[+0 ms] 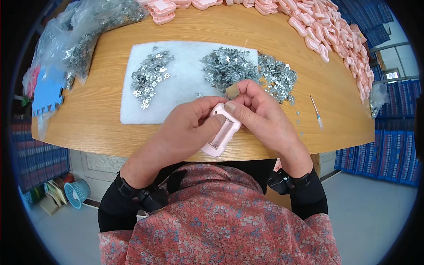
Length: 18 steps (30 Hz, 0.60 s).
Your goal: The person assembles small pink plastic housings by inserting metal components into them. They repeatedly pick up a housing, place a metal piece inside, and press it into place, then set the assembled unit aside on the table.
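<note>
A pale pink plastic casing (219, 140) with a long battery compartment is held over the near edge of the table, tilted. My left hand (187, 123) is closed around its left side, the thumb lying on the compartment's upper end. My right hand (260, 110) pinches the casing's upper right end, thumb in front and the other fingers curled behind. A tan wrap covers one of its fingertips. Whether a small part sits between those fingers is hidden. Just beyond my hands, a large pile of small metal contact plates (229, 66) lies on a white foam sheet (187, 84).
Another metal pile (150, 77) lies on the sheet's left, and more plates (278, 77) spill onto the wooden table (97, 119) at right. A thin screwdriver (316, 112) lies farther right. Many pink casings (318, 31) line the far right edge. Plastic bags (75, 39) of metal parts stand left.
</note>
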### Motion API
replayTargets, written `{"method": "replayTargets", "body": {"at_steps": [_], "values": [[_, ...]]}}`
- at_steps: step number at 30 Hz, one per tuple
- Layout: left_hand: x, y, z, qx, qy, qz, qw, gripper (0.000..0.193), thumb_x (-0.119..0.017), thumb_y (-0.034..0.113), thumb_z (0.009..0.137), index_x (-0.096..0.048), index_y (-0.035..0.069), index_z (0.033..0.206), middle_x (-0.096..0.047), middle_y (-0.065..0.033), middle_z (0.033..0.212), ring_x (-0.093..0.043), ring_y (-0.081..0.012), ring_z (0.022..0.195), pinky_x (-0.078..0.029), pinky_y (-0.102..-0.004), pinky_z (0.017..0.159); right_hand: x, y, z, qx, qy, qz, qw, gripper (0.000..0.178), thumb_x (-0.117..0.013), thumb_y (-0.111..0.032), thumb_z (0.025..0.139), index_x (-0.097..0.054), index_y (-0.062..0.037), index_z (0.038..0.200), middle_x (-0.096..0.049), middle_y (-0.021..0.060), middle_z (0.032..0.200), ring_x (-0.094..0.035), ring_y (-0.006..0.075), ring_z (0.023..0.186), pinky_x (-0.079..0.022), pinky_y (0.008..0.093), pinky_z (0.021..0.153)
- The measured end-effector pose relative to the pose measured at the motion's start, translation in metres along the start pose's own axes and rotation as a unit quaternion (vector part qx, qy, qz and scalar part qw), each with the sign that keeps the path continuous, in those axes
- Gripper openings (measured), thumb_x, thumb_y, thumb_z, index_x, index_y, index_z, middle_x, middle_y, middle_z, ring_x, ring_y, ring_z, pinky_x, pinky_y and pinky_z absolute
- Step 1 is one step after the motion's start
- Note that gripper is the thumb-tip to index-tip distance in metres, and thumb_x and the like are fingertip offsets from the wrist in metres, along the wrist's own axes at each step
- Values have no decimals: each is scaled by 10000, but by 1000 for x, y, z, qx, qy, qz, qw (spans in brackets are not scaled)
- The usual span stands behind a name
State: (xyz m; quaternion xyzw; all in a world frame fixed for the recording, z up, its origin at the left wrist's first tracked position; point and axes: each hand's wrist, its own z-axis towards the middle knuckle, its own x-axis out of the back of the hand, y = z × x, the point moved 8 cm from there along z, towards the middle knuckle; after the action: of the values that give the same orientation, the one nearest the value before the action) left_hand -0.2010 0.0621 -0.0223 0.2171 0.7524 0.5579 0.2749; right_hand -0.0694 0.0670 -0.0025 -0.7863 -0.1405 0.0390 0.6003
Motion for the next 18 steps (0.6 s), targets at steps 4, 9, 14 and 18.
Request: {"method": "replayTargets", "body": {"at_steps": [4,9,14,18], "values": [[-3,12,2,-58,18,122,991,427,-469,160,1029,-447,9,1429,-636,-49,1095,-610,-100,927,-507,-245,814,5,-4,-4,24,16,8,1000,286,-629,-173,990,-510,-5,1189,-583,-1,871,-559,54,788,-462,219,695],[-3,-11,6,51,-13,-319,946,377,-437,196,1038,-486,17,1367,-635,-90,1015,-628,-179,768,-511,-316,751,11,-12,-10,63,28,83,994,256,-613,-126,993,-523,-9,1203,-554,-27,890,-509,28,768,-432,192,689],[-17,-11,4,55,-79,-399,912,397,-356,238,1057,-466,32,1378,-471,-8,825,-481,-122,640,-474,-317,683,14,-7,-16,149,46,21,988,296,-662,-77,948,-589,-3,1225,-521,-52,853,-463,28,731,-408,184,664],[-26,-12,3,86,-89,-432,893,435,-304,287,1069,-459,35,1388,-360,26,762,-375,-85,587,-431,-284,638,15,-9,-18,162,64,-45,984,351,-719,-90,904,-620,-9,1231,-516,-46,818,-447,39,686,-414,200,629]]}}
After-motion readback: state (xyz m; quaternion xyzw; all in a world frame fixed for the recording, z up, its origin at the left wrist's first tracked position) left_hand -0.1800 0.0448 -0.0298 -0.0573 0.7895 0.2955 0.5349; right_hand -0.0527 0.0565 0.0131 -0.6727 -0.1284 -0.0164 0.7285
